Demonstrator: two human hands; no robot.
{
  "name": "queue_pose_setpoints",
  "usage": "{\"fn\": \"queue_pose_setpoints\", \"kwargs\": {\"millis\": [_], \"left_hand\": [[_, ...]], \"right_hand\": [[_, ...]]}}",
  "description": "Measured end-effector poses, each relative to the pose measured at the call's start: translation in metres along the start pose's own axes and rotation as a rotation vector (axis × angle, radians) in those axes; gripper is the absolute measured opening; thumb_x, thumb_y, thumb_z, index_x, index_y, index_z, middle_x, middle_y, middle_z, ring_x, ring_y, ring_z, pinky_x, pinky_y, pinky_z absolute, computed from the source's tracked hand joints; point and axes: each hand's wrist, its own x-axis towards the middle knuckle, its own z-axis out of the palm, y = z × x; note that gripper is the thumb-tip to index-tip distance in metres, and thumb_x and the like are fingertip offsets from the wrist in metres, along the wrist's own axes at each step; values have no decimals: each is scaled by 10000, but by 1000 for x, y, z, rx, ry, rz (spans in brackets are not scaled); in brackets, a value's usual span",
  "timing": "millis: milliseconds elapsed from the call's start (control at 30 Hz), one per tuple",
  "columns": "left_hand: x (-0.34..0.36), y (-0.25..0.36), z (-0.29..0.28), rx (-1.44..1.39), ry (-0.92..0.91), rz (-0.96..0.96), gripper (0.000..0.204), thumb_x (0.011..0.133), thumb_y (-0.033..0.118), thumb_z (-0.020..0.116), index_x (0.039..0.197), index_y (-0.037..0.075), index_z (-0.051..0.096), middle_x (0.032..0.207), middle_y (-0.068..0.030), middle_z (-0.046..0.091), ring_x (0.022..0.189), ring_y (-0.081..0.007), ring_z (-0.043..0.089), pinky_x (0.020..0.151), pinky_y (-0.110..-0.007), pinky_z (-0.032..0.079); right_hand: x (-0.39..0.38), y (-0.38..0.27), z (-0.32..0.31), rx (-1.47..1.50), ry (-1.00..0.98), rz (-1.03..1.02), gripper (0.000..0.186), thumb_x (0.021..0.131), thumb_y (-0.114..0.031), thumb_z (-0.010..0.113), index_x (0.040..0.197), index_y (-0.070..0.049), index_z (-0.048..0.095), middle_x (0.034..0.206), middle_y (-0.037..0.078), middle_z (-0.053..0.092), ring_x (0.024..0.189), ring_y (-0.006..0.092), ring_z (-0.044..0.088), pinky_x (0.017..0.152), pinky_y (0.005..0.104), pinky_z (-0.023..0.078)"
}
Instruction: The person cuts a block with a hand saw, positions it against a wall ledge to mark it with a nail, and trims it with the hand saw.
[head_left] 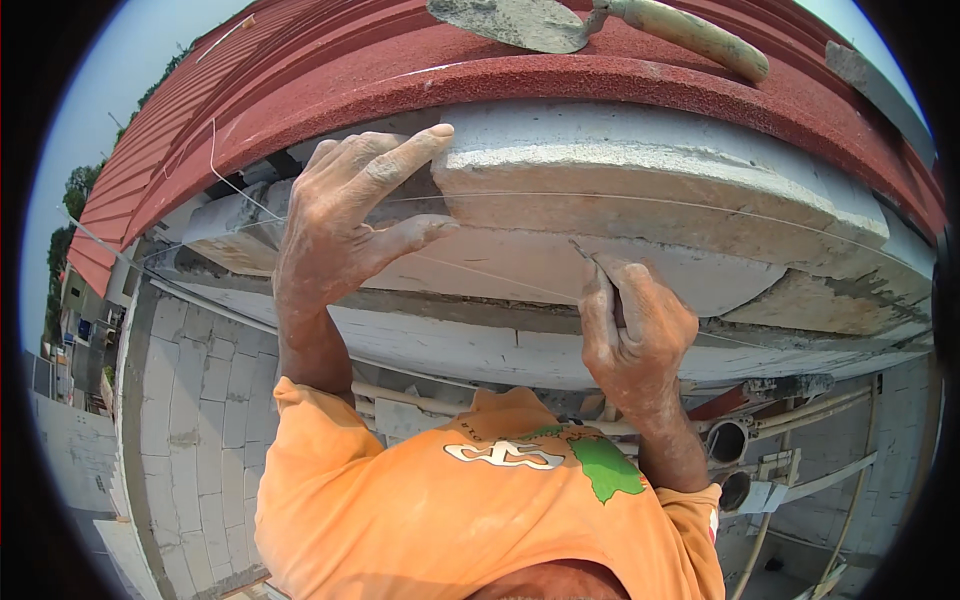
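My left hand (350, 210), dusty with its fingers apart, rests its fingertips at the left upper corner of a pale block (650, 160) under the red roof edge. My right hand (635, 330) is closed in a pinch on a small thin metal piece (580, 250), perhaps a nail, whose tip is at the seam between the upper block and the pale surface below it (700, 280). A thin white string (740, 211) runs across the blocks. A trowel (510, 22) crusted with mortar, with a worn handle, lies on the red roofing above both hands.
Red corrugated roofing (140, 170) extends to the left. Below the ledge are a block wall (180, 420), pale poles (820, 410) and round pipe openings (727, 440) at right. Another block (225, 230) sits left of my left hand; trees and buildings show at far left.
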Motion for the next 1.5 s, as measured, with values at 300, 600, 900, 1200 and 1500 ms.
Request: {"fn": "queue_pose_setpoints", "kwargs": {"millis": [300, 600, 900, 1200, 1500], "left_hand": [[-2, 2, -3, 5, -72, 45, 682, 617, 220, 861, 1252, 91, 648, 987, -87, 697, 871, -225, 630, 765, -355, 506], [-9, 5, -1, -138, -30, -121, 694, 740, 300, 812, 1316, 1, 567, 845, -108, 706, 768, -185, 645, 749, -326, 520], [-1, 4, 7, -297, -37, -500, 842, 752, 624, 723, 1196, -79, 589, 1026, -201, 674, 957, -266, 660, 863, -389, 520], [4, 7, 16, -171, -134, -434, 924, 585, 408, 890, 1300, -51, 528, 1159, -203, 650, 1070, -285, 628, 979, -415, 467], [18, 1, 22, -345, -299, -528, 1135, 638, 593, 807, 1387, -144, 377, 1379, -269, 468, 1293, -321, 438, 1108, -400, 289]], "right_hand": [[16, -14, 18, 118, -19, -99, 207, 724, 79, 693, 909, 11, 628, 711, 108, 580, 550, 233, 581, 498, 323, 463], [13, -3, 16, 119, 62, -124, 212, 744, 86, 700, 935, 19, 638, 701, 88, 585, 536, 185, 576, 481, 301, 453], [-6, 37, -37, -13, 333, -146, 222, 797, 62, 706, 1007, 37, 641, 703, 71, 590, 511, 85, 481, 449, 237, 374], [-23, 96, -123, 70, 884, 561, 241, 997, -175, 555, 1047, 26, 677, 776, -2, 596, 682, 52, 511, 607, 218, 431], [-14, 135, -127, -338, 824, 437, 422, 1027, -308, 476, 1195, 53, 617, 1078, 141, 591, 1033, 207, 568, 913, 357, 454]]}}
